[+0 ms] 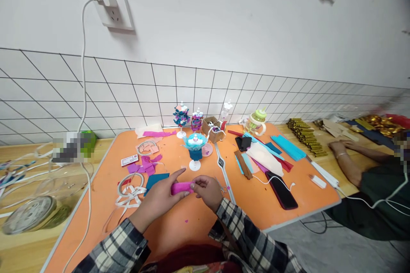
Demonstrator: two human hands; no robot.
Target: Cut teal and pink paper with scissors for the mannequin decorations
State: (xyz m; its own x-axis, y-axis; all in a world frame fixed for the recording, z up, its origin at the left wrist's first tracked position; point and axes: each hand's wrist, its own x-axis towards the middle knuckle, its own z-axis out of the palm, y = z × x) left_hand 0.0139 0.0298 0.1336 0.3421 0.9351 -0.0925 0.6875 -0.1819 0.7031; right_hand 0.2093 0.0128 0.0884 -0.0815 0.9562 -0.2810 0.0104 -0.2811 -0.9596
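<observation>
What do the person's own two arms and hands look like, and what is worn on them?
The left sleeve and the right sleeve match: long, plaid cloth in dark and whitish checks, ending around the wrists. The left hand and the right hand show no gloves.

pink strip: right end hidden in right hand | small box near orange table's left edge: print unreadably small | green packet beyond far-left corner: partly blurred

Bright, soft light surrounds my right hand; far to its right, the wall tiles blur and stretch.
</observation>
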